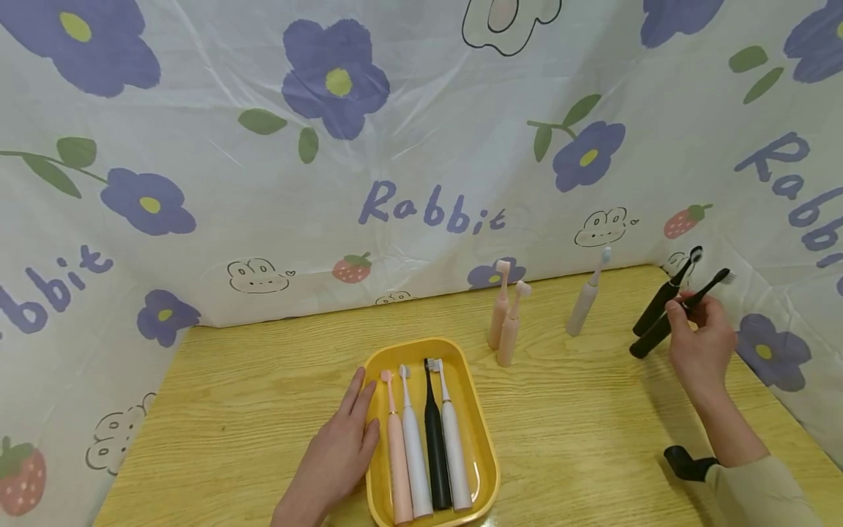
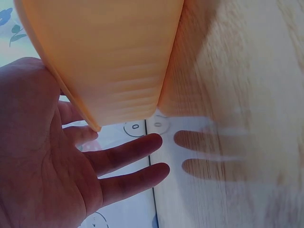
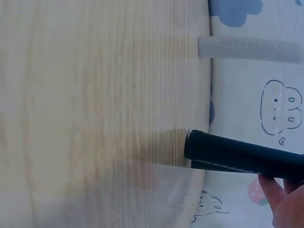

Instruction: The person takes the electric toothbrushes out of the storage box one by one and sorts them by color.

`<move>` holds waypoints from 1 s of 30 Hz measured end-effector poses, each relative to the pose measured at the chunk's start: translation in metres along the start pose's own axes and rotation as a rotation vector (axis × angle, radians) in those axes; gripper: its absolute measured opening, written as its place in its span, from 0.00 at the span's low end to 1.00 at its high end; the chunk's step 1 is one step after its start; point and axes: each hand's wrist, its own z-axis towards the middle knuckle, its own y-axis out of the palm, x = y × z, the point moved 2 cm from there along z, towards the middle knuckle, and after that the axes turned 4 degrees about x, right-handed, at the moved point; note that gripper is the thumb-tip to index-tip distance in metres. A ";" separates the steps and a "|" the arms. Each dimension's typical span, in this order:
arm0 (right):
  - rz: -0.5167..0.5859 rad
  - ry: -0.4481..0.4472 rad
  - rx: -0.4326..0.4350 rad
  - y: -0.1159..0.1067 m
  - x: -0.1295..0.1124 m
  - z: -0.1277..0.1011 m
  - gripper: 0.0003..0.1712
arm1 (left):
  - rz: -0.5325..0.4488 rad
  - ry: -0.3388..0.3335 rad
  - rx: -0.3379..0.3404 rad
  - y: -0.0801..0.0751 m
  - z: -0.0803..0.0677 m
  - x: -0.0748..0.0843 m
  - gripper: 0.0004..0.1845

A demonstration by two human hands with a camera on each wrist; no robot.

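Note:
My left hand [image 1: 349, 439] lies flat on the wooden table [image 1: 263, 410], its straight fingers [image 2: 128, 152] against the left rim of a yellow tray [image 1: 484, 432]. In the tray lie a pink, a pale, a black [image 1: 435, 439] and a white electric toothbrush side by side. At the far right my right hand [image 1: 694, 329] pinches a tilted black toothbrush [image 1: 658, 333] near its neck, its base on the table. A second black toothbrush [image 1: 661, 300] leans right behind it. The right wrist view shows the black handle [image 3: 237, 154] with my fingertips [image 3: 285, 199] on it.
Two pink toothbrushes [image 1: 506, 322] stand upright behind the tray, and a pale one [image 1: 585, 304] stands further right, near the back. A flower-printed cloth wall [image 1: 421, 146] closes the back and both sides. A black strap [image 1: 685, 462] sits on my right wrist.

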 end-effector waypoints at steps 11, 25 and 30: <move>0.014 -0.140 0.117 0.005 0.000 0.006 0.14 | 0.007 -0.007 -0.004 0.000 0.000 0.001 0.29; -0.043 -0.060 0.073 0.008 0.004 0.007 0.21 | 0.006 -0.018 -0.011 0.001 0.001 0.000 0.29; -0.107 0.006 -0.009 0.008 0.007 0.007 0.25 | 0.006 -0.017 -0.014 0.001 0.001 0.000 0.29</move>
